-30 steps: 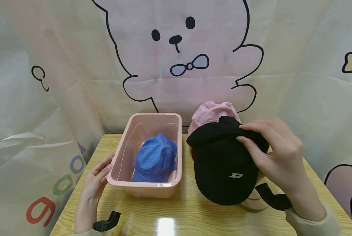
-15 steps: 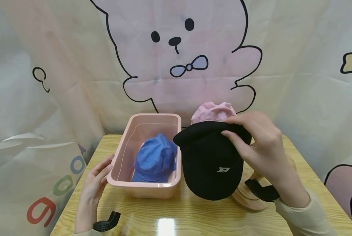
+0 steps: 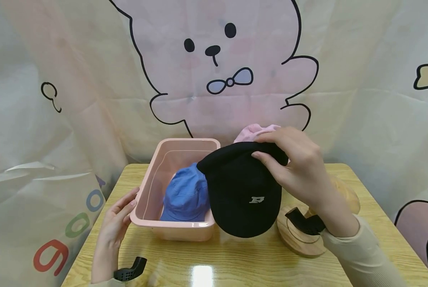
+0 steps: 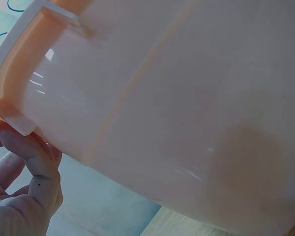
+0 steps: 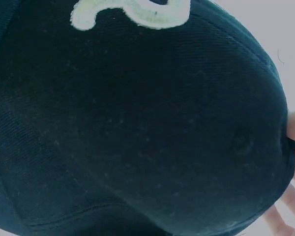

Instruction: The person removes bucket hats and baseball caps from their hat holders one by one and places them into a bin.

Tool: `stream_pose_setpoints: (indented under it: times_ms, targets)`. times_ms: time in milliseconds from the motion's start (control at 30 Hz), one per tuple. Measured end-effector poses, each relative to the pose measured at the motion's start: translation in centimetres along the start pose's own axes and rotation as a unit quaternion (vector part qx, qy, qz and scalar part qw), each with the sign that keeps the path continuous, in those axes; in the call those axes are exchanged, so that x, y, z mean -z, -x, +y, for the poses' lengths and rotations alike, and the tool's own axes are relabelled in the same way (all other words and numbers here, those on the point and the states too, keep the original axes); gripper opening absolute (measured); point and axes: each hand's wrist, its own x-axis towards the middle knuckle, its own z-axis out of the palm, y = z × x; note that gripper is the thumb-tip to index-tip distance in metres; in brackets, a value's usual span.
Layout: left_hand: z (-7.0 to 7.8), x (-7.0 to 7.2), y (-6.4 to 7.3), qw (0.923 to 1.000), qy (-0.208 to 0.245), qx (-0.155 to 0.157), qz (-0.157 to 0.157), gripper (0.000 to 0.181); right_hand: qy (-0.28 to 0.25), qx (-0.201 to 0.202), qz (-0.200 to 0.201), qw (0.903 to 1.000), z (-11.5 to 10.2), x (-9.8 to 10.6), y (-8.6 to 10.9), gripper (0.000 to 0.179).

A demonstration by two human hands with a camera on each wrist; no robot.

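Note:
My right hand (image 3: 298, 163) pinches a black baseball cap (image 3: 240, 191) by its upper edge, thumb in front. The cap hangs tilted over the right rim of a pink plastic basin (image 3: 179, 232), its white letter facing me. It fills the right wrist view, where the black cloth (image 5: 152, 128) meets the fingertips at the right edge. Inside the basin lies a blue cap (image 3: 185, 195), its right side covered by the black one. At the basin's left rim my left hand (image 3: 115, 221) grips the edge; in the left wrist view its curled fingers (image 4: 37, 162) meet the rim from below.
A pink cap (image 3: 255, 132) shows behind the black cap, mostly hidden. Right of it, a wooden stand with a round base (image 3: 300, 239) lies partly behind my right forearm. The wooden table (image 3: 257, 263) ends at a printed curtain (image 3: 214, 111).
My right hand has carried the black cap leftward from in front of the pink cap to the basin's right rim. More of the wooden stand now shows. The left hand stays at the rim.

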Motion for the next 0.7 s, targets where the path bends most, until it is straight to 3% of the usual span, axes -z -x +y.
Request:
stream_pose_setpoints:
  times_ms: [267,700]
  targets:
    - [0.0,0.0,0.0,1.0000,0.004,-0.001,0.000,0.035,-0.001,0.001,-0.011,0.9999,0.1,-1.1,-1.0,0.026]
    - [0.0,0.0,0.0,1.0000,0.008,-0.001,-0.002,0.035,0.001,-0.022,-0.047,0.9987,0.2,-2.4,-2.1,0.019]
